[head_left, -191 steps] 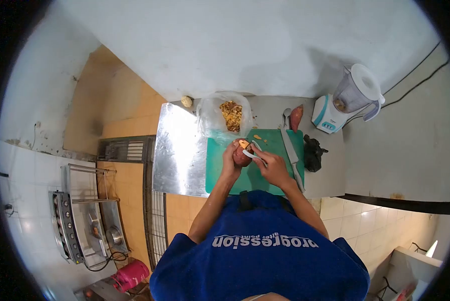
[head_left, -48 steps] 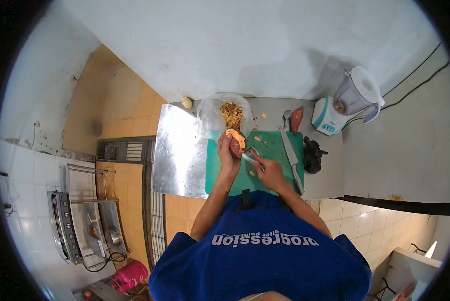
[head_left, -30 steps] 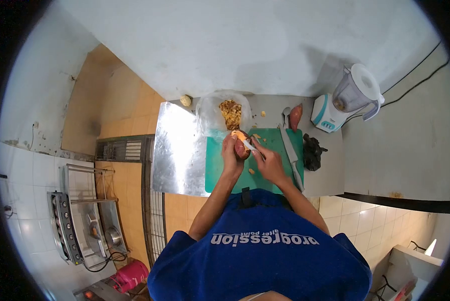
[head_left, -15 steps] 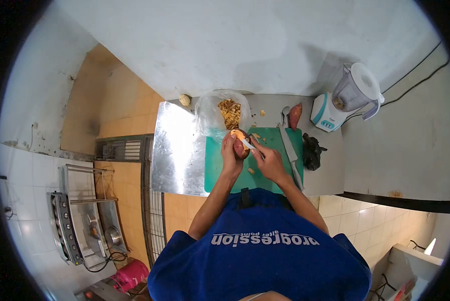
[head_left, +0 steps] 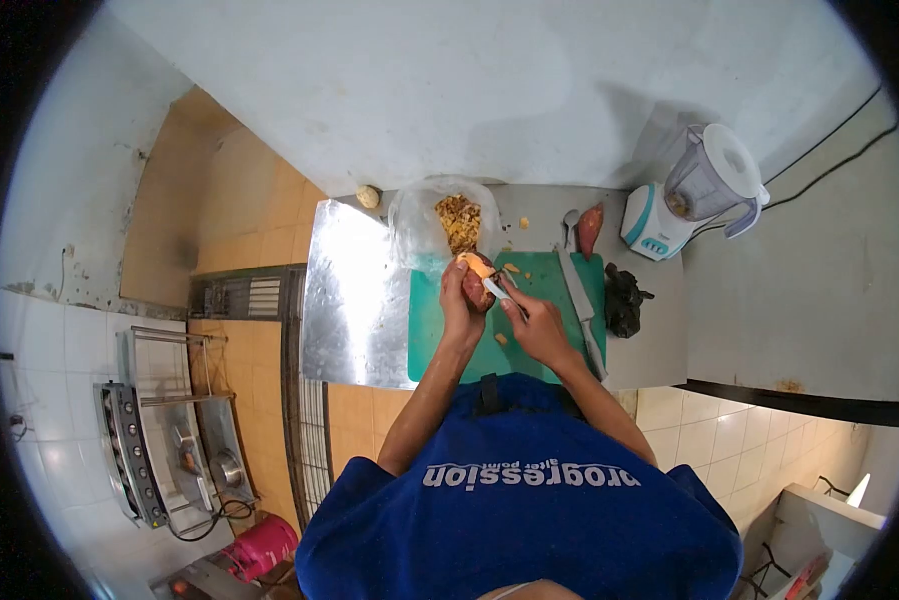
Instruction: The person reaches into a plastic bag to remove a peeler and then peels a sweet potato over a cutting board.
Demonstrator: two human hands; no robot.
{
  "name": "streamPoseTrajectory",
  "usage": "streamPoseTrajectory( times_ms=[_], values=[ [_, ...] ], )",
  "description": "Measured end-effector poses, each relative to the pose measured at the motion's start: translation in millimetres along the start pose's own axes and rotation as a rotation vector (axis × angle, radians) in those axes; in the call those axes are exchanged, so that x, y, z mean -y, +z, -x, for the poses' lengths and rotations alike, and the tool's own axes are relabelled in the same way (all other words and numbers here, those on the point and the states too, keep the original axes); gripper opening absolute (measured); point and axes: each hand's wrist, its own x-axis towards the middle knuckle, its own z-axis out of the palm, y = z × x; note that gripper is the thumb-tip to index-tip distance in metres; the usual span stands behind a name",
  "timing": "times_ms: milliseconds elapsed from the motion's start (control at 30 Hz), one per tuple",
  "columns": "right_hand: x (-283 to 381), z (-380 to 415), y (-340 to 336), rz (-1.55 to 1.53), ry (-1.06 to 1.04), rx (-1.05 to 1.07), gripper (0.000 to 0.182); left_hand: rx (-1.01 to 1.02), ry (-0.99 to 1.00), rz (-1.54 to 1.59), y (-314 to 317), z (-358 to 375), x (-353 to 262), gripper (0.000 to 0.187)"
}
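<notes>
My left hand (head_left: 459,308) is closed around a reddish-brown sweet potato (head_left: 477,290), part of whose surface shows orange flesh. My right hand (head_left: 537,326) grips a white-handled peeler (head_left: 497,290) that lies against the sweet potato's right side. Both hands are over a green cutting board (head_left: 439,350), where a few orange peel pieces lie. Beyond the left hand sits a clear plastic bag (head_left: 414,225) with yellow-brown scraps (head_left: 459,224) in it.
A large knife (head_left: 581,305) lies on the board's right side. Near it are a spoon (head_left: 569,228), another sweet potato (head_left: 590,231) and a black plastic bag (head_left: 625,302). A blender (head_left: 694,195) stands at the right; a small pale round item (head_left: 368,196) is at the back left.
The sweet potato has turned and shifted slightly in my left hand. The peeler has moved a little with my right hand, still against it.
</notes>
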Motion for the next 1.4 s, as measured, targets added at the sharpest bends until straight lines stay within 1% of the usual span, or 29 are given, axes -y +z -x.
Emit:
streamPoseTrajectory(
  times_ms=[33, 67, 100, 133, 200, 300, 367, 433, 467, 500, 533, 567, 600, 633, 667, 733, 767, 800, 867, 900, 933, 1000, 1033, 1100, 1233, 1333, 1400],
  values=[
    [0, -1, 2, -0.01, -0.017, -0.023, 0.044, 0.001, 0.003, -0.001, 4, 1, -3, 0.039],
    [-1, 0, 2, -0.01, -0.021, -0.023, 0.044, 0.009, -0.012, 0.05, 8, 2, -5, 0.035],
    [1, 3, 2, 0.029, 0.033, 0.041, 0.044, 0.014, -0.03, 0.1, 11, 5, -6, 0.031],
    [2, 5, 1, 0.069, 0.087, 0.104, 0.043, 0.014, -0.031, 0.099, 10, 4, -6, 0.031],
    [1, 2, 2, 0.052, 0.072, 0.075, 0.043, 0.077, 0.041, 0.055, 9, -3, -5, 0.028],
    [2, 3, 3, 0.025, 0.041, 0.043, 0.042, 0.019, 0.071, 0.069, 5, -9, -2, 0.031],
    [2, 6, 3, 0.02, 0.016, 0.031, 0.042, 0.019, 0.065, 0.079, 1, -7, 0, 0.033],
    [-5, 13, 0, 0.198, 0.117, 0.241, 0.044, 0.027, 0.066, 0.086, 7, -12, -9, 0.036],
    [-12, 17, 1, 0.195, 0.115, 0.238, 0.044, -0.029, 0.115, 0.141, 10, -15, -18, 0.035],
    [-15, 19, -1, 0.157, 0.164, 0.194, 0.044, -0.084, 0.163, 0.199, 11, -18, -25, 0.035],
    [-19, 17, -4, 0.125, 0.207, 0.151, 0.044, -0.079, 0.166, 0.205, 11, -21, -30, 0.035],
    [-23, 15, -5, 0.132, 0.206, 0.155, 0.044, -0.103, 0.155, 0.203, 8, -20, -35, 0.036],
    [-14, 10, -9, 0.097, 0.169, 0.094, 0.043, -0.133, 0.142, 0.198, 3, -17, -35, 0.037],
    [-5, 4, -9, 0.059, 0.128, 0.026, 0.042, -0.029, 0.116, 0.21, 1, -15, -32, 0.038],
    [1, 0, -8, 0.057, 0.123, 0.022, 0.042, -0.024, 0.119, 0.207, 0, -14, -29, 0.038],
    [9, -6, -7, 0.081, 0.06, 0.027, 0.042, 0.044, 0.048, 0.047, -1, -8, -15, 0.038],
    [12, -8, -8, 0.083, 0.059, 0.028, 0.042, 0.074, 0.042, 0.059, -2, -7, -9, 0.033],
    [14, -11, -8, 0.081, 0.062, 0.036, 0.043, 0.075, 0.044, 0.06, 2, -3, -6, 0.033],
    [13, -13, -7, 0.076, 0.068, 0.039, 0.044, 0.068, -0.027, 0.034, 8, 6, -2, 0.031],
    [10, -13, -4, 0.085, 0.053, 0.026, 0.043, 0.013, -0.029, 0.07, 9, 4, 1, 0.029],
    [6, -12, -2, 0.094, 0.04, 0.014, 0.043, 0.013, -0.035, 0.065, 9, 4, 3, 0.029],
    [2, -10, 1, 0.085, 0.015, -0.018, 0.042, 0.081, 0.014, 0.075, 9, 4, 7, 0.029],
    [1, -9, 2, 0.078, -0.017, -0.045, 0.042, 0.083, 0.011, 0.073, 9, 4, 9, 0.029],
    [0, -9, 2, 0.074, -0.012, -0.044, 0.042, 0.038, 0.008, 0.034, 7, 3, 11, 0.025],
    [3, -7, 2, 0.051, 0.021, -0.035, 0.042, 0.044, -0.004, 0.091, 1, 1, 11, 0.033],
    [7, -5, -1, 0.069, 0.043, -0.011, 0.042, 0.014, -0.005, 0.067, 0, 1, 11, 0.035],
    [7, -5, -2, 0.072, 0.04, -0.013, 0.042, -0.051, -0.011, 0.065, -1, 0, 13, 0.038]
  ],
)
